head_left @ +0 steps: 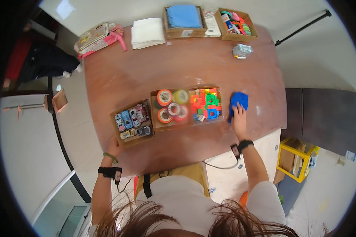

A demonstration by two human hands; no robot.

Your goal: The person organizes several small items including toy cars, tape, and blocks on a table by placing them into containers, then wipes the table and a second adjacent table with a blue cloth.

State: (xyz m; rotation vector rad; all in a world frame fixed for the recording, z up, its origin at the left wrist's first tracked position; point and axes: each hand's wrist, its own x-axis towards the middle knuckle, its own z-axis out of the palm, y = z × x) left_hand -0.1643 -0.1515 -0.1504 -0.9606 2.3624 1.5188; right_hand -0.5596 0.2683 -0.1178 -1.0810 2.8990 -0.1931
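My left hand (114, 147) is at the near left corner of a cardboard box (136, 141) holding several toy cars (134, 117); its fingers are partly hidden by the box. To the right, my right hand (239, 118) has its fingers on a crumpled blue cloth (239, 100) lying on the table. Between my hands, a second cardboard box (169, 128) holds several rolls of coloured tape (165, 97). Against it stands a third box (206, 88) filled with plastic building blocks (211, 99).
On the brown table (166, 65), a pink pouch (99, 38), white sheets (147, 32), a box of blue cloths (184, 17) and a box of small items (238, 37) line the far edge. A clear plastic object (242, 51) sits nearer. Another person (44, 62) stands left.
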